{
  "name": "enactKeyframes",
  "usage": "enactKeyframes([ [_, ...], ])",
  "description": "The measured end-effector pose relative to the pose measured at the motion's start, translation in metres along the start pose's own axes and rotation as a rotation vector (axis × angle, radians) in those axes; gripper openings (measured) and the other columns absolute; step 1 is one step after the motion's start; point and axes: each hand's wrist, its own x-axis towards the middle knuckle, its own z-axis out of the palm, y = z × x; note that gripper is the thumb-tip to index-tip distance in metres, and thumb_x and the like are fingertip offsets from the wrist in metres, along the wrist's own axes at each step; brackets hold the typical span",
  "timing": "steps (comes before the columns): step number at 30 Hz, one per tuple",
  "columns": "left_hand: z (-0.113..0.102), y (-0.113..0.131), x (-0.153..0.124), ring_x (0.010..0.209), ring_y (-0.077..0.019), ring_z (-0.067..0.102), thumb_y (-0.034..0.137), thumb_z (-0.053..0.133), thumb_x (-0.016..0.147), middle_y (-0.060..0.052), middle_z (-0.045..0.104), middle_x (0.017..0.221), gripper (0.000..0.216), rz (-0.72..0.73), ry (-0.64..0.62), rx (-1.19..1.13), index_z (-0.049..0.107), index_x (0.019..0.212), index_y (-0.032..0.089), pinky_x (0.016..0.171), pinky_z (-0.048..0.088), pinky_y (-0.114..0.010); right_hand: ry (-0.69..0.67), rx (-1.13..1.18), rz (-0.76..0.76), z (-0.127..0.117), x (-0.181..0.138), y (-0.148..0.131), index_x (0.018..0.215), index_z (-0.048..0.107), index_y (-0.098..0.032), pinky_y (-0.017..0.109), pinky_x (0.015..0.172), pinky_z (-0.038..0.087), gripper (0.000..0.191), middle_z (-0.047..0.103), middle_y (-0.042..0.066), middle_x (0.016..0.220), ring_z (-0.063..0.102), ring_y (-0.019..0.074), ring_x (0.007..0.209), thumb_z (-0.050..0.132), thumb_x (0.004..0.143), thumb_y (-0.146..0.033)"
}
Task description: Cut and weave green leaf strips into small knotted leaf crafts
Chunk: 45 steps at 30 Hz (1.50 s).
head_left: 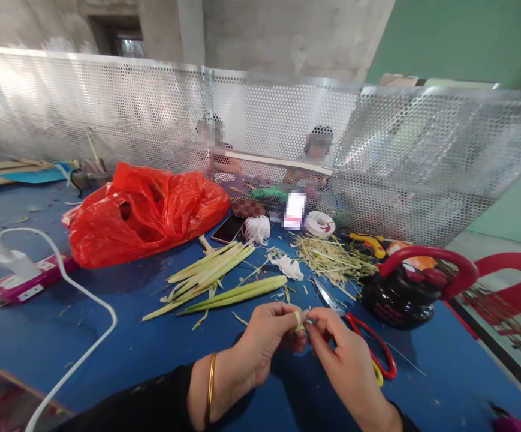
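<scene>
My left hand (269,336), with a gold bangle at the wrist, pinches a small folded piece of pale leaf strip (298,321) between thumb and fingers. Meeting it from the right, the fingertips of my right hand (339,345) are closed on the same small piece, whose far end they partly hide. Beyond my hands lie long pale green leaves (213,273) in a bundle and a greener leaf pair (242,294). Scissors (372,342) with red handles rest beside my right hand, blades pointing away. A crumpled white tissue (286,266) is just past the leaves.
A red plastic bag (147,210) fills the back left, near a power strip (30,279) with a white cable. A black kettle (401,294) stands right of a shredded strip pile (332,258). A tape roll (320,224) and phone (229,229) lie before a perforated metal screen (282,111); people sit behind it.
</scene>
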Motion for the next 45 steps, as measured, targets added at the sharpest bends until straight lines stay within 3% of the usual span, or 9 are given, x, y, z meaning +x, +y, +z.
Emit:
enactKeyframes([
  [3,-0.001,0.002,-0.001,0.05,-0.0097,0.054,0.028,0.07,0.065,-0.001,0.059,0.055,0.018,-0.058,0.002,-0.055,0.063,0.07,0.013,0.055,0.047,-0.022,-0.022,-0.016,-0.056,-0.004,0.0,0.0,0.085,0.063,-0.022,0.021,0.051,0.047,0.014,0.062,-0.001,0.064,0.058,0.0125,0.052,0.054,0.09,-0.03],
  [14,-0.003,0.007,0.003,0.044,-0.0089,0.051,0.022,0.068,0.066,0.001,0.057,0.051,0.011,-0.051,0.089,-0.055,0.061,0.067,0.014,0.05,0.045,-0.021,-0.187,0.347,0.205,-0.014,0.011,-0.011,0.085,0.075,-0.019,0.029,0.065,0.059,0.018,0.075,0.005,0.075,0.071,0.0206,0.069,0.06,0.083,-0.028],
  [20,-0.003,0.005,0.004,0.044,-0.0092,0.051,0.025,0.069,0.063,0.001,0.057,0.05,0.014,-0.023,0.078,0.018,0.061,0.064,0.014,0.049,0.043,-0.022,-0.16,0.071,-0.138,-0.013,0.007,-0.006,0.089,0.071,-0.022,0.027,0.071,0.057,0.015,0.074,0.003,0.084,0.07,0.0177,0.077,0.058,0.085,-0.016],
  [25,-0.005,0.0,0.006,0.046,-0.0072,0.048,0.023,0.069,0.064,0.002,0.055,0.053,0.011,-0.008,0.055,0.056,0.063,0.066,0.014,0.049,0.04,-0.02,0.09,-0.34,-0.553,-0.011,0.005,-0.007,0.089,0.069,-0.021,0.034,0.071,0.054,0.017,0.071,0.007,0.089,0.067,0.0201,0.081,0.054,0.089,-0.012],
  [28,-0.005,0.0,0.006,0.049,-0.0077,0.05,0.026,0.071,0.064,0.001,0.057,0.056,0.015,0.024,0.038,0.09,0.064,0.068,0.013,0.05,0.04,-0.02,0.123,-0.411,-0.641,-0.011,0.008,-0.011,0.091,0.066,-0.021,0.039,0.082,0.05,0.019,0.072,0.007,0.096,0.066,0.0212,0.091,0.051,0.09,-0.009],
  [32,-0.003,0.003,0.003,0.052,-0.0092,0.052,0.037,0.076,0.065,0.0,0.06,0.058,0.027,0.086,0.008,0.137,0.067,0.072,0.013,0.054,0.043,-0.021,0.12,-0.334,-0.503,-0.012,0.008,-0.011,0.091,0.064,-0.021,0.038,0.081,0.049,0.016,0.07,0.004,0.084,0.064,0.0181,0.079,0.05,0.091,-0.013],
  [36,-0.001,0.007,0.001,0.054,-0.0115,0.056,0.045,0.076,0.065,-0.002,0.062,0.059,0.035,0.139,-0.036,0.221,0.069,0.076,0.012,0.057,0.046,-0.024,0.095,-0.136,-0.169,-0.011,0.007,-0.006,0.082,0.064,-0.021,0.028,0.065,0.049,0.014,0.068,0.002,0.075,0.061,0.0176,0.069,0.053,0.09,-0.023],
  [40,0.0,0.009,-0.001,0.053,-0.0123,0.057,0.044,0.075,0.066,-0.002,0.063,0.057,0.032,0.096,-0.077,0.286,0.068,0.073,0.014,0.057,0.046,-0.024,0.036,0.111,0.122,-0.009,0.01,-0.005,0.069,0.061,-0.019,0.023,0.057,0.045,0.021,0.061,-0.001,0.063,0.055,0.0144,0.06,0.057,0.087,-0.031],
  [45,-0.002,0.007,0.0,0.054,-0.0116,0.058,0.036,0.071,0.071,-0.002,0.065,0.06,0.023,0.07,-0.147,0.291,0.068,0.077,0.014,0.059,0.047,-0.024,0.002,0.358,0.284,-0.007,0.014,-0.006,0.067,0.059,-0.019,0.023,0.053,0.042,0.021,0.055,-0.003,0.061,0.05,0.0128,0.057,0.06,0.082,-0.032],
])
